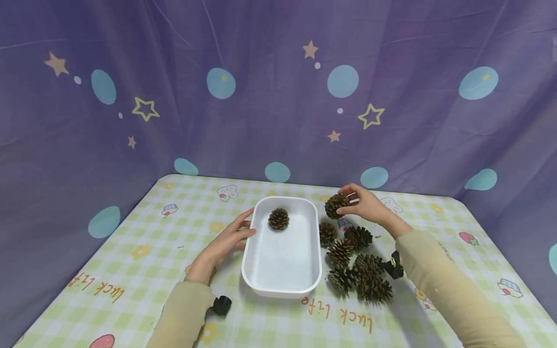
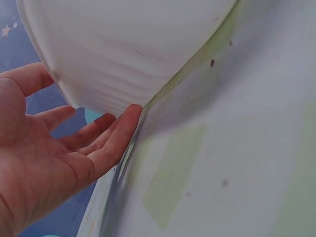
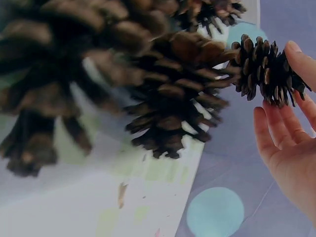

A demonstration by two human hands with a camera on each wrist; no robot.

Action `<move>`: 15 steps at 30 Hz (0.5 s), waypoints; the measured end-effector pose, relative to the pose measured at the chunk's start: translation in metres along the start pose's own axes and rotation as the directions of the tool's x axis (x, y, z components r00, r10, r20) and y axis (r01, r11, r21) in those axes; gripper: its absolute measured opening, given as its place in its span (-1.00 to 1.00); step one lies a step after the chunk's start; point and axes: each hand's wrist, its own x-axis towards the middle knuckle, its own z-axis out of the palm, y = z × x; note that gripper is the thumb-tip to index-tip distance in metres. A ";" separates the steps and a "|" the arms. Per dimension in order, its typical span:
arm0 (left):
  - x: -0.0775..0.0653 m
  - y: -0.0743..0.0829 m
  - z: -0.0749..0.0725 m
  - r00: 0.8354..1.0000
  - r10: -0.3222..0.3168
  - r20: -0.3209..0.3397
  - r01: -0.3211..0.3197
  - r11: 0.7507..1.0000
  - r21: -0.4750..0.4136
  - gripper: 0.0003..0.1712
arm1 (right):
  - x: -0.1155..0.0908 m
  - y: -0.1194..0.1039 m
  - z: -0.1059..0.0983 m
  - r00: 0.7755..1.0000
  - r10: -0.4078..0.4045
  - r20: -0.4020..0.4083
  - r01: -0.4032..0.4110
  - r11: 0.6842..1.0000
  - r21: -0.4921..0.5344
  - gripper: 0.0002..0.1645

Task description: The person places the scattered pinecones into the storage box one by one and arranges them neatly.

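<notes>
A white rectangular tray point(image 1: 283, 261) stands in the middle of the table with one pine cone point(image 1: 278, 219) lying near its far end. My left hand point(image 1: 227, 241) rests against the tray's left side, fingers fairly straight; in the left wrist view its fingertips point(image 2: 132, 112) touch the outer wall. My right hand point(image 1: 366, 207) holds another pine cone point(image 1: 336, 206) between thumb and fingers, just right of the tray's far right corner. The right wrist view shows that held pine cone point(image 3: 266, 69) with the thumb on one side and fingers on the other.
Several loose pine cones point(image 1: 341, 252) lie in a cluster along the tray's right side, below my right hand. A green checked cloth point(image 1: 152, 290) covers the table. Behind the far edge hangs a purple curtain point(image 1: 278, 125) with stars and blue dots.
</notes>
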 end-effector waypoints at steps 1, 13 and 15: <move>0.000 0.000 0.000 1.000 0.000 -0.003 0.000 1.000 0.000 -0.28 | 0.000 -0.002 -0.001 1.000 -0.004 0.002 0.004 1.000 0.003 -0.29; -0.002 0.002 0.001 1.000 0.008 -0.004 -0.008 1.000 0.004 -0.26 | 0.006 -0.025 0.005 0.999 -0.040 -0.005 0.040 0.999 0.028 -0.27; -0.002 0.002 0.000 1.000 0.012 -0.003 -0.012 1.000 0.003 -0.26 | 0.008 -0.030 0.007 0.999 -0.041 -0.008 0.041 0.999 0.035 -0.28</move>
